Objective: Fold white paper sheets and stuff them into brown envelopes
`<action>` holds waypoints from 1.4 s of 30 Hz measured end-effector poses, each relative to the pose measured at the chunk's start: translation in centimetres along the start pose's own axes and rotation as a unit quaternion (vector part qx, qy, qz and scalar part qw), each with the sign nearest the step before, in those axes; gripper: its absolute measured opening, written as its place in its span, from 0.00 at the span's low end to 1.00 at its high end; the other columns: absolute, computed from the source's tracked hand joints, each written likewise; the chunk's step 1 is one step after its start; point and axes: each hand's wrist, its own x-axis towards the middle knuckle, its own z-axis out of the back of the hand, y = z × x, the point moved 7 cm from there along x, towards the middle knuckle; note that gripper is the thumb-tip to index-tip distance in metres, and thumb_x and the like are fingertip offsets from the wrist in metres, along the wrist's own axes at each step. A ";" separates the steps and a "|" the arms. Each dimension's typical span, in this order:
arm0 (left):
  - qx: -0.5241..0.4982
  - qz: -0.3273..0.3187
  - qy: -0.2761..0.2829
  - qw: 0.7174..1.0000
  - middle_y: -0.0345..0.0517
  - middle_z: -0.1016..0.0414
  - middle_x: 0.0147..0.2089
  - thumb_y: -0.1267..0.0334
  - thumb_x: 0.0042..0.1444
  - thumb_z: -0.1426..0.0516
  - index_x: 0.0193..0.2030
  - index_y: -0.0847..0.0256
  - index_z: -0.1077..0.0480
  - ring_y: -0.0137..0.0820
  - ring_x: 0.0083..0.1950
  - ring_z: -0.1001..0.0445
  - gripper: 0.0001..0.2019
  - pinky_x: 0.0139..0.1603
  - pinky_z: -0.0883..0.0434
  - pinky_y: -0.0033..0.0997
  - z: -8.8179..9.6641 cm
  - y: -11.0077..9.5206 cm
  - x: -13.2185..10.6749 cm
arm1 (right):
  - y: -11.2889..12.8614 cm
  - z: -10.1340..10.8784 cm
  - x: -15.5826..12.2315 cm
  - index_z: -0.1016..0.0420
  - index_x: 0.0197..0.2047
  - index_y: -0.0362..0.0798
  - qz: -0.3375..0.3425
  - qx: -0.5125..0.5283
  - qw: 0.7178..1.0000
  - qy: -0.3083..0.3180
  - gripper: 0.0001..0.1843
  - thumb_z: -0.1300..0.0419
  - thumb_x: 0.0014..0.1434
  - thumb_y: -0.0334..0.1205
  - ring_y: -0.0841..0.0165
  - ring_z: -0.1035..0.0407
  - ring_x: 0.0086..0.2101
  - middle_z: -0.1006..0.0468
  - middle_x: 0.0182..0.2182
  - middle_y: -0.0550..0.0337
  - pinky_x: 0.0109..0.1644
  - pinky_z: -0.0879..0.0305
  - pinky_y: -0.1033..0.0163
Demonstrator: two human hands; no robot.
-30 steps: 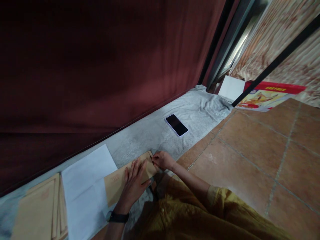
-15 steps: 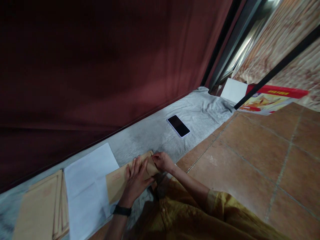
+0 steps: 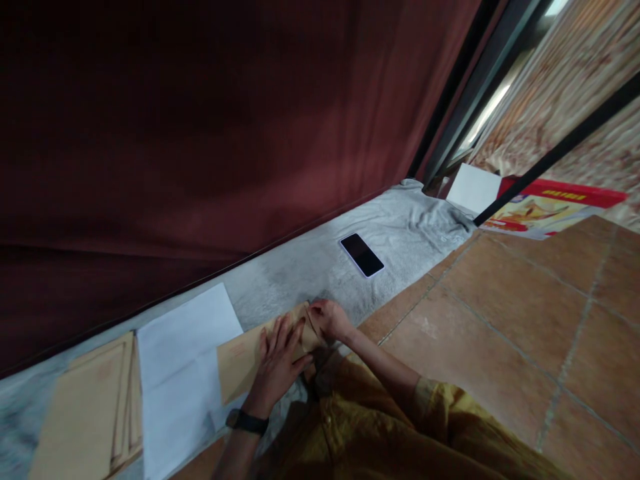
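A brown paper envelope lies across the grey cloth, its left end overlapping a white sheet of paper. My left hand, with a dark band on the wrist, rests flat on the envelope with fingers spread. At the envelope's right end, my right hand is closed, its fingers pinching the edge by the flap. The fingertips are partly hidden there. Left of the white sheet is a stack of several similar brown envelopes.
A phone lies face up on the grey cloth. Behind it hangs a dark red curtain. To the right are brown floor tiles, a black pole and a red and yellow printed box.
The view has shifted slightly, so everything sits a little further right and lower. My right hand stays at the envelope's end, where the flap edge has shifted a little. My left hand still lies flat.
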 end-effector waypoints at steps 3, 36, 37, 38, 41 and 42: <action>0.004 0.000 -0.025 1.000 0.53 0.48 0.76 0.57 0.65 0.48 0.74 0.52 0.47 0.45 0.77 0.53 0.30 0.74 0.56 0.59 -0.4 -1.0 -0.7 | 0.6 0.5 1.3 0.21 0.50 0.47 0.023 -0.007 1.000 0.003 0.14 0.46 0.67 0.35 0.68 0.27 0.44 0.21 0.48 0.52 0.49 0.36 0.69; -0.050 0.067 -0.179 0.980 0.48 0.24 0.58 0.63 0.65 0.48 0.55 0.56 0.28 0.39 0.59 0.27 0.14 0.60 0.28 0.46 -0.2 -2.5 1.5 | -7.4 2.4 -3.7 0.31 0.51 0.49 -0.012 0.294 0.952 -0.089 0.19 0.41 0.58 0.44 0.68 0.32 0.26 0.28 0.27 0.65 0.30 0.34 0.64; -0.050 0.072 -0.184 0.979 0.49 0.23 0.57 0.62 0.65 0.47 0.54 0.56 0.28 0.40 0.58 0.27 0.14 0.60 0.28 0.46 -0.2 -2.5 1.6 | -7.1 2.8 -3.9 0.31 0.55 0.49 0.025 0.255 0.962 -0.091 0.20 0.42 0.59 0.42 0.68 0.31 0.28 0.27 0.30 0.64 0.33 0.33 0.63; -0.052 0.078 -0.189 0.978 0.50 0.23 0.56 0.62 0.65 0.47 0.54 0.57 0.28 0.40 0.58 0.27 0.13 0.59 0.28 0.45 -0.1 -2.5 1.6 | -6.9 3.1 -4.1 0.31 0.57 0.49 0.058 0.217 0.970 -0.087 0.21 0.42 0.60 0.39 0.67 0.30 0.30 0.26 0.33 0.62 0.35 0.32 0.62; -0.064 0.099 -0.196 0.974 0.51 0.23 0.54 0.60 0.66 0.48 0.51 0.59 0.28 0.40 0.57 0.27 0.12 0.59 0.28 0.45 -0.1 -2.5 1.8 | -6.3 3.7 -4.2 0.27 0.53 0.50 0.131 0.121 0.982 -0.064 0.18 0.41 0.58 0.33 0.68 0.29 0.34 0.27 0.40 0.58 0.40 0.30 0.61; -0.069 0.104 -0.195 0.973 0.51 0.23 0.54 0.60 0.67 0.49 0.50 0.59 0.28 0.40 0.57 0.27 0.12 0.58 0.28 0.45 -0.2 -2.5 1.9 | -6.1 3.8 -4.2 0.25 0.51 0.50 0.146 0.095 0.983 -0.059 0.17 0.41 0.58 0.31 0.67 0.28 0.35 0.27 0.41 0.57 0.42 0.30 0.61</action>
